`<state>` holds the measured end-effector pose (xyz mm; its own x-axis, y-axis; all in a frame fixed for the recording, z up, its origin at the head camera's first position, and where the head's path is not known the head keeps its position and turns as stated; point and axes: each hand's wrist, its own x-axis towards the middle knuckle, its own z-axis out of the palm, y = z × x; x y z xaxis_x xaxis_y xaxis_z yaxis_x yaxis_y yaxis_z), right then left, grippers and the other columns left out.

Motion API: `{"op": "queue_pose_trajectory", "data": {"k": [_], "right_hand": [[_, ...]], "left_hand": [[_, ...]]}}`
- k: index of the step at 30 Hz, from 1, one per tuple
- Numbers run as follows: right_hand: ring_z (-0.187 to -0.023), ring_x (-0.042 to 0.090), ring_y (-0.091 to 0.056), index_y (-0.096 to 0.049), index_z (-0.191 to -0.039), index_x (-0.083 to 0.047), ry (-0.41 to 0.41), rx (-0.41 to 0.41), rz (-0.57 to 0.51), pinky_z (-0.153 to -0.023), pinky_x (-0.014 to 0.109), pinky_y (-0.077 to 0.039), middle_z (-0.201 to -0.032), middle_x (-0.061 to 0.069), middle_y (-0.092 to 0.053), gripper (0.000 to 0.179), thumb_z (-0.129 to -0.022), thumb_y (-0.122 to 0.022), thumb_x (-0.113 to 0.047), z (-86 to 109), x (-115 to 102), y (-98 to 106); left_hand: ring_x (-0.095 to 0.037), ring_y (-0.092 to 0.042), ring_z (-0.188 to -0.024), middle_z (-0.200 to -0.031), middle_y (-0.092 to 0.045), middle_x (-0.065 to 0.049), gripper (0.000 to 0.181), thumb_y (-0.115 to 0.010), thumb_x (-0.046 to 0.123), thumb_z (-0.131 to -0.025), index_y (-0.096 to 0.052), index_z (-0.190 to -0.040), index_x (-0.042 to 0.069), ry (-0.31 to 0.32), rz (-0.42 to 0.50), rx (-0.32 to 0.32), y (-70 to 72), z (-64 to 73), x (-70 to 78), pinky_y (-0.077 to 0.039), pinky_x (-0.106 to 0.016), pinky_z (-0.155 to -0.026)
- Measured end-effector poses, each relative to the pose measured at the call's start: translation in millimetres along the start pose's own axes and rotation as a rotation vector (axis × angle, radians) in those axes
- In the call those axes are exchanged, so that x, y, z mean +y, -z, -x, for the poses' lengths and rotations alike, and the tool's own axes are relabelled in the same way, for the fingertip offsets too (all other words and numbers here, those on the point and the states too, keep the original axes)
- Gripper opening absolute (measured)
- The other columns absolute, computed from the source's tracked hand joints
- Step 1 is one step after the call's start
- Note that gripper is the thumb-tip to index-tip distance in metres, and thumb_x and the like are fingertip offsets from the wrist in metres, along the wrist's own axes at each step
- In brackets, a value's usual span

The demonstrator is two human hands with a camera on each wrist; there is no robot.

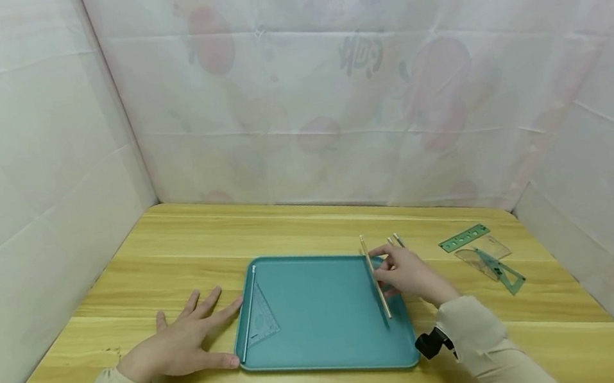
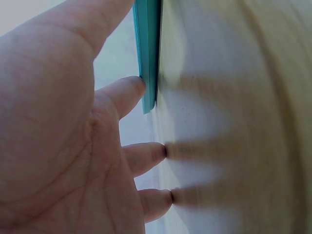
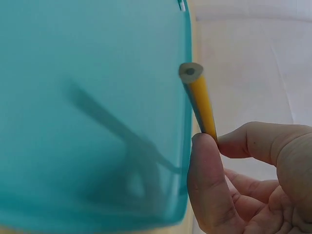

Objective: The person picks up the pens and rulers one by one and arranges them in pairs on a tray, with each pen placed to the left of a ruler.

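My right hand [image 1: 411,276] pinches a pencil [image 1: 383,299] between thumb and fingers, above the right side of a teal tray [image 1: 323,312]. In the right wrist view, the yellow pencil [image 3: 203,105] shows a flat, unsharpened end and casts a shadow on the tray. My left hand [image 1: 179,349] lies spread at the tray's left edge; its thumb and a fingertip are right at the rim [image 2: 146,58]. Inside the tray, along its left side, a pencil [image 1: 249,314] lies lengthwise beside a clear set square [image 1: 264,321].
Beyond my right hand, the ends of two more pencils [image 1: 399,240] show, partly hidden. To the right lie a green ruler [image 1: 464,238], a clear protractor [image 1: 474,260] and a green set square [image 1: 509,280], partly overlapping. Patterned cloth [image 1: 293,90] surrounds the wooden table [image 1: 287,220].
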<state>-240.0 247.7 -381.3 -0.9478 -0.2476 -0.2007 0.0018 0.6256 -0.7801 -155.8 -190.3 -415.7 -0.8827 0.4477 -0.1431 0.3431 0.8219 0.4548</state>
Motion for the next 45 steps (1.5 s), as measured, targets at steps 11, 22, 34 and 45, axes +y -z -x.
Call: {"op": "queue_pose_trajectory", "data": {"k": [11,22,34,45], "right_hand": [[-0.078,0.019,-0.071,-0.051,-0.155,-0.001,0.03,-0.035,0.017,-0.069,0.038,-0.067,-0.099,0.014,-0.067,0.052,-0.105,-0.063,-0.009,0.9,-12,-19],[-0.074,0.019,-0.07,-0.053,-0.153,-0.003,0.041,-0.054,0.037,-0.067,0.036,-0.066,-0.095,0.012,-0.067,0.049,-0.106,-0.063,-0.007,0.5,-27,-41],[-0.073,0.018,-0.071,-0.056,-0.151,-0.005,0.086,-0.07,0.052,-0.065,0.034,-0.066,-0.093,0.01,-0.068,0.047,-0.105,-0.065,-0.007,0.8,-43,-67],[-0.068,0.017,-0.072,-0.056,-0.151,-0.005,0.107,-0.115,0.087,-0.063,0.032,-0.064,-0.09,0.007,-0.069,0.048,-0.104,-0.065,-0.007,-1.8,-57,-87]], "left_hand": [[-0.071,-0.008,-0.156,-0.178,-0.015,-0.027,0.104,-0.075,0.074,-0.086,-0.029,-0.171,0.034,0.004,0.006,-0.004,2.0,0.5,1.4,0.0,-0.104,-0.09],[-0.071,-0.009,-0.156,-0.178,-0.016,-0.027,0.105,-0.074,0.076,-0.086,-0.029,-0.171,0.035,0.0,-0.005,0.003,1.5,-0.5,1.2,-0.001,-0.104,-0.09],[-0.071,-0.009,-0.156,-0.178,-0.016,-0.027,0.105,-0.074,0.076,-0.086,-0.028,-0.171,0.035,-0.001,-0.006,0.001,1.5,-1.0,0.9,-0.001,-0.105,-0.089],[-0.071,-0.01,-0.155,-0.178,-0.016,-0.027,0.104,-0.074,0.075,-0.086,-0.029,-0.171,0.034,-0.003,-0.002,0.005,1.9,-1.7,1.8,0.0,-0.104,-0.089]]}}
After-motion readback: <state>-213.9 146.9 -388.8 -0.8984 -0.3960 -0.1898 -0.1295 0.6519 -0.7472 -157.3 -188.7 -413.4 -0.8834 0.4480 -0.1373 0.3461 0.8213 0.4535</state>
